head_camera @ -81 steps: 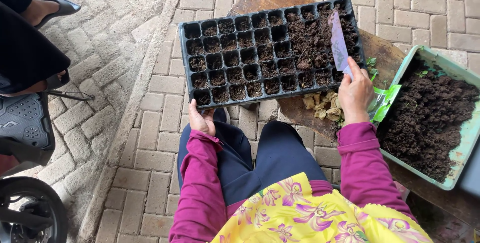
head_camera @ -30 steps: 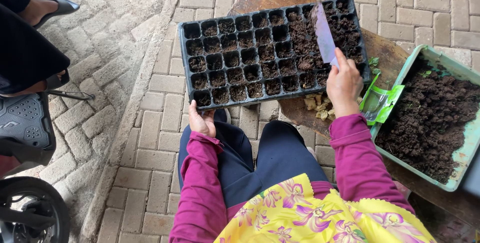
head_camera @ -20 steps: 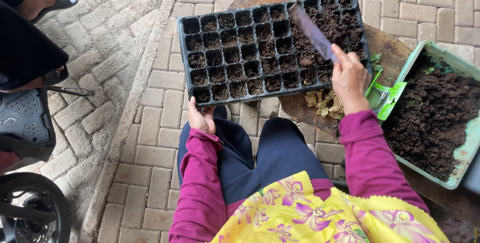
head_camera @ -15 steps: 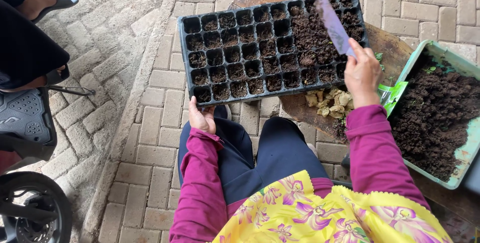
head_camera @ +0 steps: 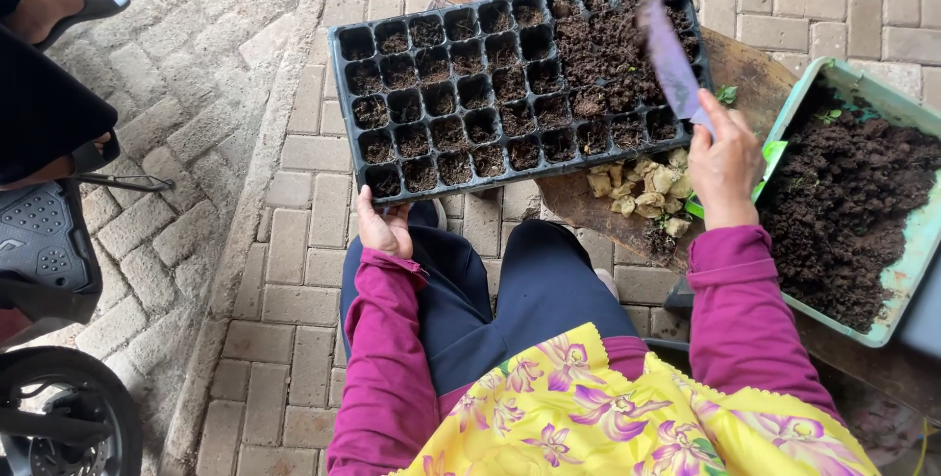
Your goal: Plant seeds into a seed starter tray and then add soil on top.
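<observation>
Right hand (head_camera: 723,164) clamped on flat purple scraper (head_camera: 669,62), blade pointing up-left over black plastic seedling tray (head_camera: 520,79); left hand (head_camera: 383,231) gripping tray's near corner.

1 black seed tray (head_camera: 345,45), 1 green soil tray (head_camera: 916,241), 1 purple trowel (head_camera: 667,59), 2 hands: left (head_camera: 384,229), right (head_camera: 723,167).

Magenta long sleeves, dark navy trousers, and a yellow apron printed with purple orchid flowers.

View: single head-worn camera | Facing: steeply down over lap and brick paving (head_camera: 294,260) | Range: close, arm's reach | Frame: seed tray (head_camera: 510,74) at top, knees centre
</observation>
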